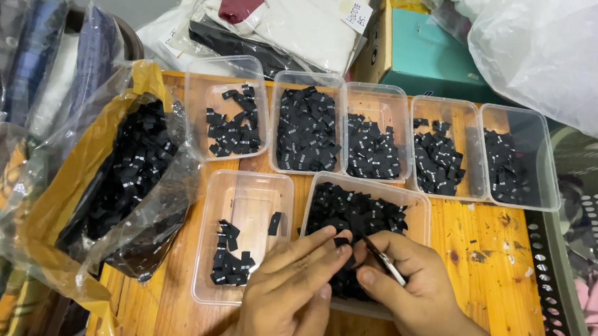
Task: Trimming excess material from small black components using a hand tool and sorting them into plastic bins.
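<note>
- Landmark: front clear tub, thin see-thru plastic, rectangular, on the wooden table. Near edge hidden by both hands.
- Left hand: over tub's near-left corner, thumb + forefinger pinched shut on a small black tag; wrist cut off by pic bottom.
- Right hand: over tub's near-right part, fingers curled tight round small snips, thin metal blades w/ tips right at the tag. Whether blades touch tag: can't tell.
- Tub holds a heap of black woven tags, small folded squares w/ tiny white marks, too small to read.
- Left of tub: second tub, mostly bare, few tags in near corner.
- Behind tub: row of five tubs, same plastic, all w/ black tags, 2nd from left fullest.
- Far left of tub: crinkly clear bag w/ yellow liner, stuffed w/ more tags; bottom cut off.
- Behind the row: folded clothes in plastic wrap w/ small white paper slip; teal box, partly covered by a cloudy plastic bag.
- Right of tub: dark perforated basket, edge only.
</note>
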